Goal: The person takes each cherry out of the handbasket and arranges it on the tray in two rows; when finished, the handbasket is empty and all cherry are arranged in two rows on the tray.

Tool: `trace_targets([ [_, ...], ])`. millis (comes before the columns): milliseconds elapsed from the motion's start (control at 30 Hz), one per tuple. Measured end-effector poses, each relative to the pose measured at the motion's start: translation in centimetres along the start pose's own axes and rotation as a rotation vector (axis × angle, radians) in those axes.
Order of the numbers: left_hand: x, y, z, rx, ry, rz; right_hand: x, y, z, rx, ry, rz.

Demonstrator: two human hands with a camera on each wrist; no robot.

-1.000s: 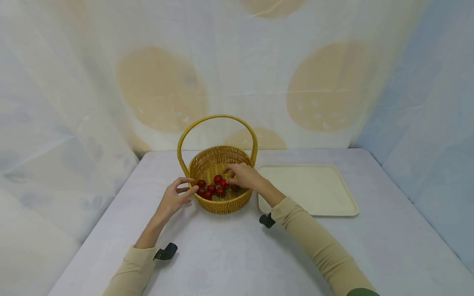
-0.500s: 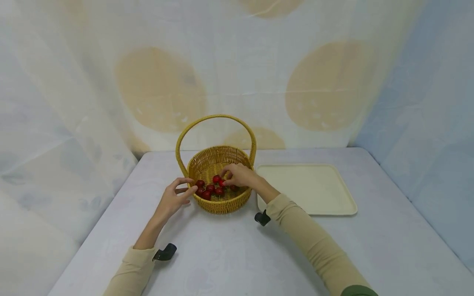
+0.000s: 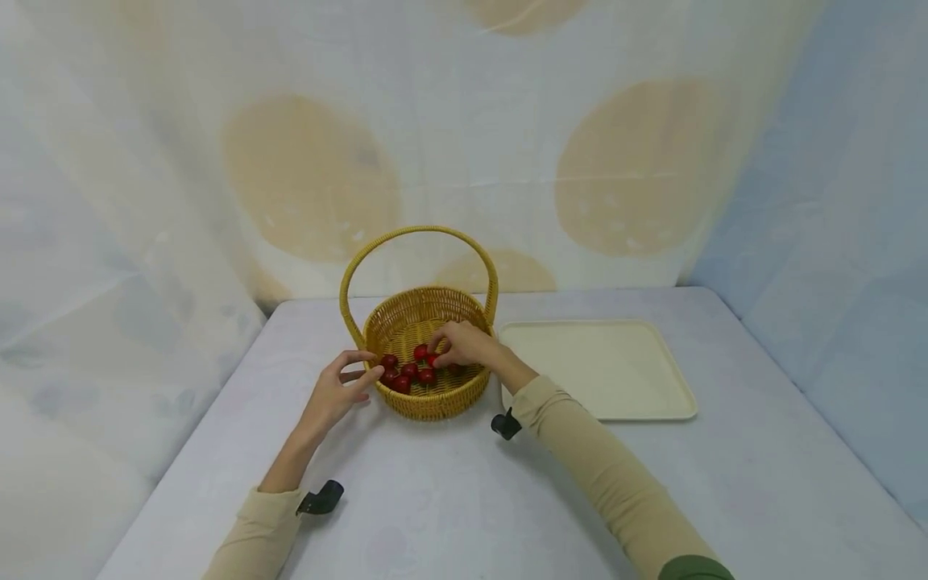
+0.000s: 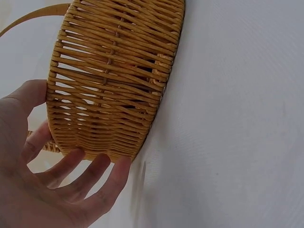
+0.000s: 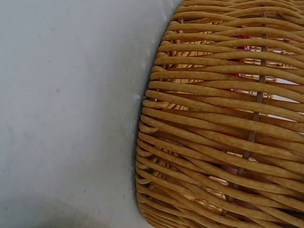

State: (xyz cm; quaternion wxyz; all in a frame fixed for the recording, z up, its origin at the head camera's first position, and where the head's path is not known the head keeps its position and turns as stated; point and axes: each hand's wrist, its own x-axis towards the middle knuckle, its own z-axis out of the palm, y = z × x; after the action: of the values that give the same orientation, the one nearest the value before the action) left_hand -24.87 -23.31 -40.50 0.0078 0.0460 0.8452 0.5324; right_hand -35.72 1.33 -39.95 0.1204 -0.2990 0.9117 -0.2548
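Note:
A round wicker basket (image 3: 433, 405) with a tall arched handle (image 3: 420, 229) stands on the table. Several glossy dark-red cherries (image 3: 402, 384) lie on its floor, mostly toward the left and front. My left hand (image 3: 337, 395) holds the basket's left rim; in the left wrist view, the thumb (image 4: 34, 92) is at the rim and the other fingers curve against the woven wall (image 4: 109, 85). Reaching inside over the right rim, my right hand (image 3: 464, 342) has its thumb and index finger around a red cherry (image 3: 432, 360), partly hidden by them. The right wrist view shows only the basket's outer wall (image 5: 213, 118), not the hand.
A cream rectangular tray (image 3: 602, 370) lies on the table right of the basket, partly behind my right forearm. Black wrist-worn devices (image 3: 321, 498) stick out from both sleeves. A patterned curtain (image 3: 471, 145) hangs behind the table and along both sides.
My right hand's thumb and index finger have moved slightly left and down around the cherry. The left hand keeps its place on the basket. The head view has shifted slightly.

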Motion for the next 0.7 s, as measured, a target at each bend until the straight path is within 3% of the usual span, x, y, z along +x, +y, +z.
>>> trace_targets([
  [133, 0.5, -0.5, 0.0, 0.004, -0.001, 0.006, 0.1, 0.0, -0.1, 0.009, -0.009, 0.007],
  [400, 2.1, -3.1, 0.3, -0.008, 0.012, 0.02, 0.2, 0.4, -0.2, 0.028, -0.025, 0.034],
  [700, 1.9, -3.7, 0.1, 0.021, 0.041, 0.031, 0.5, 0.4, 0.5, 0.03, -0.014, 0.023],
])
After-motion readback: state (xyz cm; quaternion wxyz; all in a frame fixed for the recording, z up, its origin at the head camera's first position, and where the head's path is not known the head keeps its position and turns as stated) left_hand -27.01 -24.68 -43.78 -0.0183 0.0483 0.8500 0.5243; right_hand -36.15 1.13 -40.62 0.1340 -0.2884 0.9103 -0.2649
